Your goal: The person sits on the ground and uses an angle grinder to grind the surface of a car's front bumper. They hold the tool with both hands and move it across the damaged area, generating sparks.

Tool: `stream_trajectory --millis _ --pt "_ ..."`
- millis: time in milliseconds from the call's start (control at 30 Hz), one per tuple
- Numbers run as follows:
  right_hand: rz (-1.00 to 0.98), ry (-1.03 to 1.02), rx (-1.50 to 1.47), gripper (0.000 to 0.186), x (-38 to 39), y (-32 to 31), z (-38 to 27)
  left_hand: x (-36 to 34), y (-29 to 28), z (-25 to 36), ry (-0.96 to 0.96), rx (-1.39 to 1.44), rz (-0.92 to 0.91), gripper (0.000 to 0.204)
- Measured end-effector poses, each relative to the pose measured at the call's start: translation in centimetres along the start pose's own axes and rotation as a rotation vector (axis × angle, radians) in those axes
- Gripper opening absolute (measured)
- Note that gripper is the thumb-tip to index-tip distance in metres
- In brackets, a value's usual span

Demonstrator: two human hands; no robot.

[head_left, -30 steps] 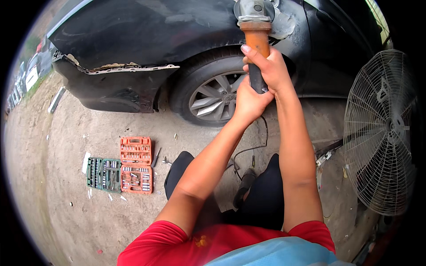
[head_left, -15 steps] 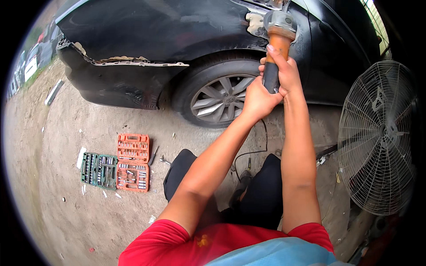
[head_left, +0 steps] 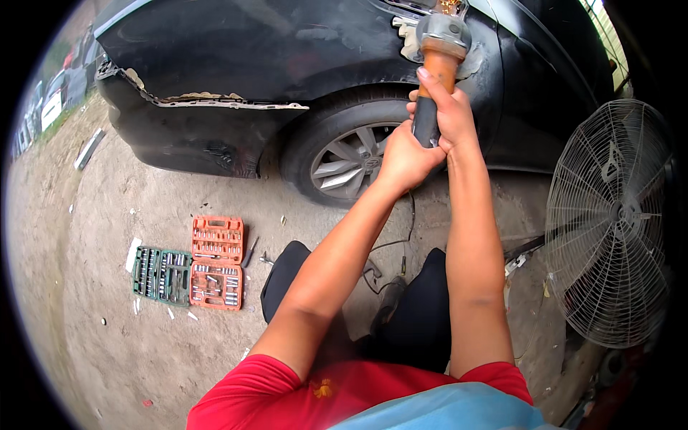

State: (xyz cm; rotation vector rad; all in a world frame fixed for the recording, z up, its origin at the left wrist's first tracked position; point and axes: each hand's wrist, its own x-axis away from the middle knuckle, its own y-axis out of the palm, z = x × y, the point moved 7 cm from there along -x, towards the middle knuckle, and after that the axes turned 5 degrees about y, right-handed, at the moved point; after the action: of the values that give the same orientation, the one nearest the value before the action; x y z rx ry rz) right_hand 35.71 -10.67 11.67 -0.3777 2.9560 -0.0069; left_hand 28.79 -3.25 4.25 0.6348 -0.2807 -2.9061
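While the left hand (head_left: 408,158) and right hand (head_left: 454,118) both wrap around 1 long orange-and-black grinder (head_left: 438,66), its round grey metal head (head_left: 444,30) sits by the shiny black car (head_left: 244,57), near small orange sparks (head_left: 451,8). If it snags, it might kick and scratch the car.

There's room between orange toolbox (head_left: 217,261) and wheel (head_left: 358,150), but a fan (head_left: 618,213) obstructs passage well right of the grinder (head_left: 439,61).

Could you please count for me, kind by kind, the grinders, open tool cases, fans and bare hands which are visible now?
Grinder: 1
Tool cases: 2 (orange case, green case)
Fan: 1
Hands: 2 (left hand, right hand)
Total: 6
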Motion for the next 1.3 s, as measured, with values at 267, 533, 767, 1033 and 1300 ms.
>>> stream_trajectory --millis 267,533,767,1033,1300 --pt "-0.022 0.033 -0.014 0.055 -0.3 0.8 -1.0 -0.3 -1.0 1.3 0.008 -0.003 0.012 0.031" --pt "-0.087 0.027 0.060 0.056 -0.5 3.5 -1.9 -0.2 -2.2 2.1 0.000 0.036 0.026 0.037" --pt "-0.055 0.008 0.060 0.057 -0.2 4.0 -2.2 -0.4 -2.7 1.6 0.009 0.072 0.029 0.033" --pt "0.029 0.034 -0.028 0.052 0.0 1.9 -0.9 0.0 -2.4 1.0 -0.033 -0.029 -0.017 0.045" --pt "-0.062 0.004 0.081 0.056 0.7 5.0 -2.1 0.6 -3.2 1.6 -0.002 0.108 0.015 0.029"
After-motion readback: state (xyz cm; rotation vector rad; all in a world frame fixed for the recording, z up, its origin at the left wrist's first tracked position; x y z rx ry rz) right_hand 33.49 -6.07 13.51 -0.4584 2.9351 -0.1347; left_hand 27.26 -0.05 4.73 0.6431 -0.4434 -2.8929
